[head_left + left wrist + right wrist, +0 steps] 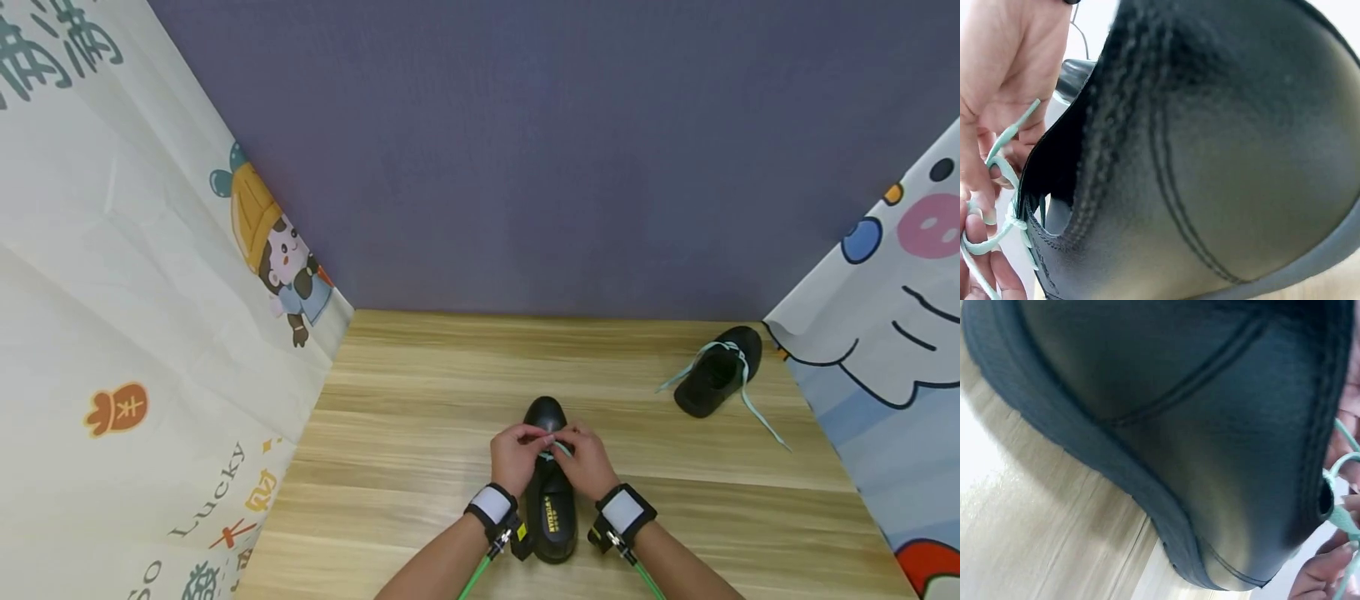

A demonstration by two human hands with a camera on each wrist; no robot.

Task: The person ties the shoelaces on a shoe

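So the biggest stuff is the backdrop: a plain purple-grey wall (555,150) straight ahead, with cartoon-print curtains either side; the left curtain (127,292) has a little character in a yellow hat on it, the right curtain (892,333) a pink-nosed animal face. Below that is the wooden worktop (420,433), light grain running side to side. A black shoe (551,492) sits at the near edge in the middle, toe pointing away toward the wall, and both wrist views are pretty much filled by its leather sides and sole. A second black shoe (716,371) lies well apart toward the far right, its mint laces trailing loose over the wood. Then the hands, both on top of the near shoe: left hand (513,457) and right hand (588,460), fingers curled in and pinching the mint-green lace (999,165); fingertips nearly touch each other over the lacing; the lace forms a small loop between the fingers in the left wrist view.
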